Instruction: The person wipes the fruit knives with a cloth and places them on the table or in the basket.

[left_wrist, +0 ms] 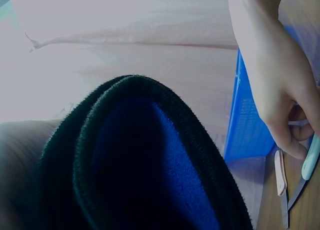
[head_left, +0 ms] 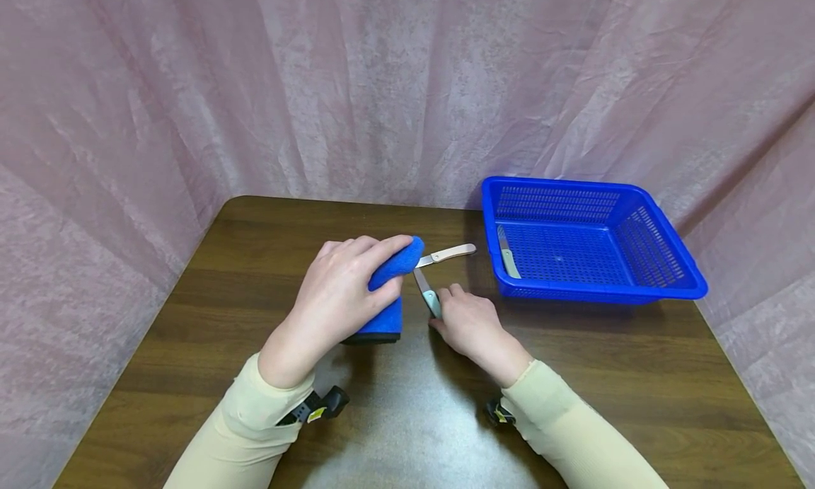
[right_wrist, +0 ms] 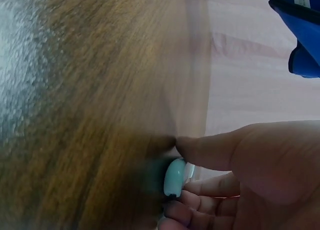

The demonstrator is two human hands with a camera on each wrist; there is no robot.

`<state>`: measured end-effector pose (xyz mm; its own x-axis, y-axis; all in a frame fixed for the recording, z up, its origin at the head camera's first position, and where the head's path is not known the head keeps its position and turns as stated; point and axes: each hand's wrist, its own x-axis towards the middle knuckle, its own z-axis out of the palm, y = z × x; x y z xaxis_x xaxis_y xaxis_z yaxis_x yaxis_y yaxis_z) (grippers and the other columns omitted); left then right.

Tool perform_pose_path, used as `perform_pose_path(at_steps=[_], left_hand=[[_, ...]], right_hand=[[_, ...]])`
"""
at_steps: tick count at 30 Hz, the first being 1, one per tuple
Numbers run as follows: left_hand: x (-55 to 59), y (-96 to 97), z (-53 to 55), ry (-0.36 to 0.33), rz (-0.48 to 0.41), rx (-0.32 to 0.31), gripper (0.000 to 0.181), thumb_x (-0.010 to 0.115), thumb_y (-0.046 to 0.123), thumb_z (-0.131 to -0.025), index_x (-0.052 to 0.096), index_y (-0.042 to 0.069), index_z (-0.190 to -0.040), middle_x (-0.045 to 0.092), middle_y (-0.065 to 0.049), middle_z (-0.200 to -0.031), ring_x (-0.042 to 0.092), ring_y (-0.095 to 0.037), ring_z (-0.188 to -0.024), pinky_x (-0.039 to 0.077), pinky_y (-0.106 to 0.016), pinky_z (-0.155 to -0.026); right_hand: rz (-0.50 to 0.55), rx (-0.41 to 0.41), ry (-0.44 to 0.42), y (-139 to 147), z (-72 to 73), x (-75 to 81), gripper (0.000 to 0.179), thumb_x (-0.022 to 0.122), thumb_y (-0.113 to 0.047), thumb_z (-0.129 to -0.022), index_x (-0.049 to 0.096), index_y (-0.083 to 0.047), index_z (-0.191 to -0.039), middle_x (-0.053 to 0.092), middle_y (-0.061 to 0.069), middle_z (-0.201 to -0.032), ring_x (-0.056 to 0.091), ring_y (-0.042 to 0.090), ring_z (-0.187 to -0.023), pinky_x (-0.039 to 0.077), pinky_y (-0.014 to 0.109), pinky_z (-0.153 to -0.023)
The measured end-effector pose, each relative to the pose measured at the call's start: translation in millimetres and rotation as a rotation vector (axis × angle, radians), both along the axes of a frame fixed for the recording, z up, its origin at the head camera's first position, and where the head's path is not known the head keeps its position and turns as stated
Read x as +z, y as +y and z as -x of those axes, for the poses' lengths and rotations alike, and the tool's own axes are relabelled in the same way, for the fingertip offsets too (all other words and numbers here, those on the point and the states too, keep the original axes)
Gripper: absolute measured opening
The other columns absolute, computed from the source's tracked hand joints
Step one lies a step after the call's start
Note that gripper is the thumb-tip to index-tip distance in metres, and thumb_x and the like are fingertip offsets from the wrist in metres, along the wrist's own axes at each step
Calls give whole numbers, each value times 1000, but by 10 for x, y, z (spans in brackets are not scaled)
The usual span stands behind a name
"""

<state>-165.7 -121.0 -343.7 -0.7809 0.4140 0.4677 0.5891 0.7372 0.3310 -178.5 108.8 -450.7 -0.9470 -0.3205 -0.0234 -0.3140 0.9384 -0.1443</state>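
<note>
My left hand (head_left: 347, 284) grips a folded blue cloth (head_left: 385, 325) with dark edging, held above the table. In the left wrist view the cloth's dark-edged folds (left_wrist: 135, 85) fill the foreground. My right hand (head_left: 471, 323) has its thumb and fingers around the mint-green handle of a small knife (head_left: 431, 303), low at the tabletop. The handle's rounded end (right_wrist: 174, 178) shows between thumb and fingers in the right wrist view. Just beyond lies a cream-handled knife (head_left: 453, 252), its blade tip close to the green knife's tip and partly behind the cloth.
A blue plastic basket (head_left: 598, 291) stands at the back right of the wooden table (head_left: 210, 319). Inside, along its left wall, lies another knife (head_left: 508, 257) with a pale handle. Pinkish curtains (head_left: 395, 93) hang behind the table and at both sides.
</note>
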Motion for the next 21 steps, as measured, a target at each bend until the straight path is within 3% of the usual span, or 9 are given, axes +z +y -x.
perform_pose_path(at_steps=[12,15,17,21], left_hand=[[-15,8,0,3,-1,-3,52,74,23,-97,72,23,-149,78,-6,-121,73,-26,-105,50,-50,-94],[-13,11,-1,-2,3,-1,52,74,23,-97,71,24,-149,78,-5,-119,73,-26,-105,50,-50,-94],[-12,11,-3,-6,4,1,52,74,23,-97,71,24,-149,78,-5,-118,73,-26,-104,50,-50,-94],[-8,13,-6,-9,3,4,52,73,24,-97,71,25,-149,78,-4,-116,72,-26,-103,50,-50,-95]], right_hand=[[-39,24,20,73,-37,39,22,87,-18,-92,69,-4,-96,65,10,-83,72,34,-81,58,51,-67],[-21,41,43,152,44,-143,18,82,-16,-86,67,-6,-91,65,9,-80,70,35,-78,56,52,-64],[-9,58,85,229,120,-365,17,79,-16,-81,66,-8,-87,65,7,-77,68,35,-74,54,53,-60],[8,48,95,309,190,-556,15,77,-18,-82,63,-11,-84,64,5,-74,68,33,-71,53,52,-58]])
